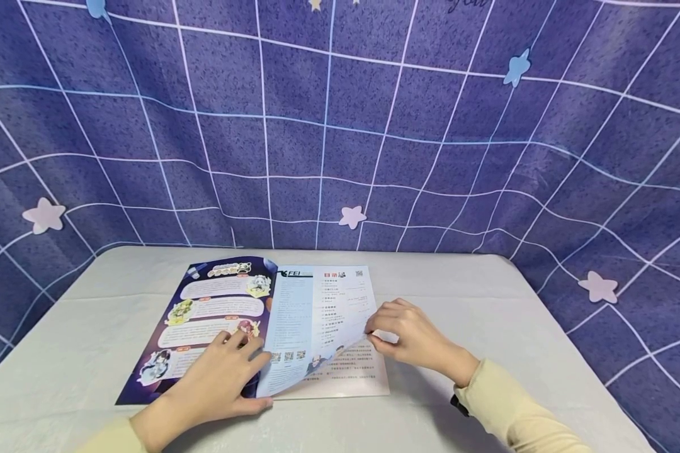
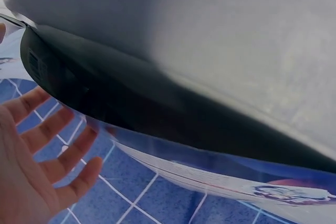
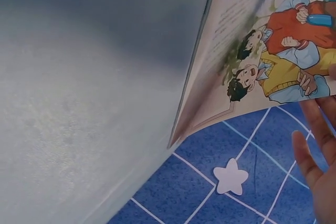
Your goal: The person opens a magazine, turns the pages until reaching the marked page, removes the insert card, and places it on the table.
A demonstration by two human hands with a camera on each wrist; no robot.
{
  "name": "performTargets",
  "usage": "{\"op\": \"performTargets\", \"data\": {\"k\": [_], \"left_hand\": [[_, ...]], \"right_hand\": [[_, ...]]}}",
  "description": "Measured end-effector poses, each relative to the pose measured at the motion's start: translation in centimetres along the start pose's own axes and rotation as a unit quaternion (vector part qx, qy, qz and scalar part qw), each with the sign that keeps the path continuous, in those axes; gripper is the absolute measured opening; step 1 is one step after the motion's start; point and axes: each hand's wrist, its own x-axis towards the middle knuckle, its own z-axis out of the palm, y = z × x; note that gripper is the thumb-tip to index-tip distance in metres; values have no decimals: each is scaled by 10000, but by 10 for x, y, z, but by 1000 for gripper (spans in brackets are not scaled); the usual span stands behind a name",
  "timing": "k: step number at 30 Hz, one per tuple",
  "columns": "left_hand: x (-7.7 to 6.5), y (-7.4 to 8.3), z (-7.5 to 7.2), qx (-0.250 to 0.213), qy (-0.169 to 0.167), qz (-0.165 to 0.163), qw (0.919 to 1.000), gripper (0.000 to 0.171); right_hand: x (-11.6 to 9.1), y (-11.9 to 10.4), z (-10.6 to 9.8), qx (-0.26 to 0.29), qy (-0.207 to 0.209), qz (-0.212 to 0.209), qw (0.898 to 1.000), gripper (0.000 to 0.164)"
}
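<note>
An open magazine [image 1: 221,307] lies on the table, its dark left page printed with cartoon figures and white text boxes. My left hand [image 1: 218,376] rests with fingers spread on the lower part of that page, beside the spine. By its right edge, a contents page [image 1: 294,308] is pinched between thumb and fingers of my right hand [image 1: 416,333]. Its lower edge curls up, uncovering a text page [image 1: 362,377] beneath. From the left wrist, my left hand [image 2: 47,156] appears beside the magazine's dark edge. In the right wrist view, my right hand [image 3: 321,156] is partly cut off beside an illustrated page [image 3: 283,61].
The magazine sits on a white-covered table [image 1: 476,296]. Behind it hangs a blue curtain [image 1: 294,145] with a grid pattern and stars. A small black object [image 1: 459,404] shows at the right sleeve's cuff.
</note>
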Motion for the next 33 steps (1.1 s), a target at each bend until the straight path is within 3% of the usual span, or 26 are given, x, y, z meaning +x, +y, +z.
{"op": "performTargets", "data": {"k": [5,17,33], "left_hand": [[1,4,0,33,-1,-106,9999,65],[4,13,-2,171,-363,-424,9983,63],[3,7,0,190,-97,-254,9995,54]], "right_hand": [[2,-2,-2,-27,57,-13,10000,5],[7,-3,-2,-3,209,-104,9997,7],[6,-4,-2,-99,214,-59,9997,7]]}}
